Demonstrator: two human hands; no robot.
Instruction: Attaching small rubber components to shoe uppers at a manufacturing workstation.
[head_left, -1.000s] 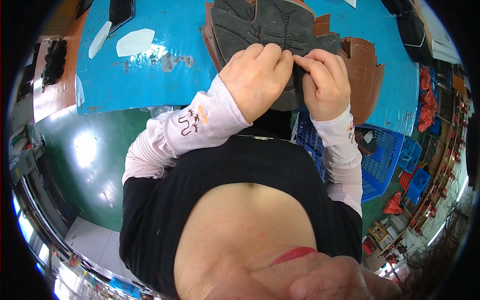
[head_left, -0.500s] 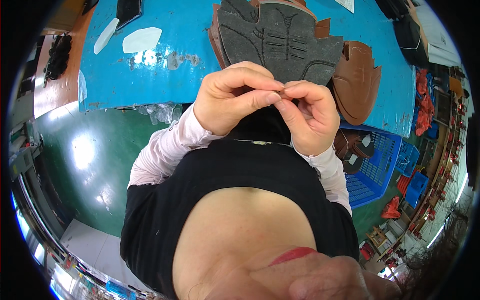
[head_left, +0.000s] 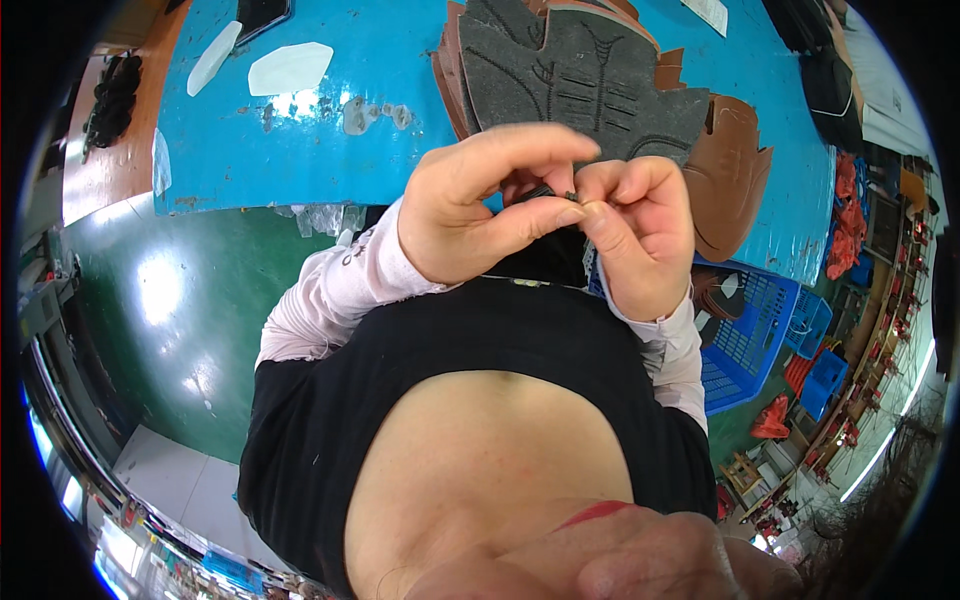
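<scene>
small dark piece (head_left: 556,192) | left hand (head_left: 470,215) and right hand (head_left: 640,235) raised together | both grips pinching it

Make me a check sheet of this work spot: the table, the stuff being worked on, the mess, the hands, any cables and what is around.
Surface: blue table, scuffed, with worn grey patches.
Job's things: small dark piece pinched between both hands, too small to tell what it is; grey cut sheet on a stack of brown cut sheets.
Clutter: two white cut pieces at the table's far left.
Grippers: left hand and right hand raised close together, fingers closed on the small piece.
Cables: nothing seen.
Surroundings: green floor; blue crates at the right; red things beyond them.
</scene>
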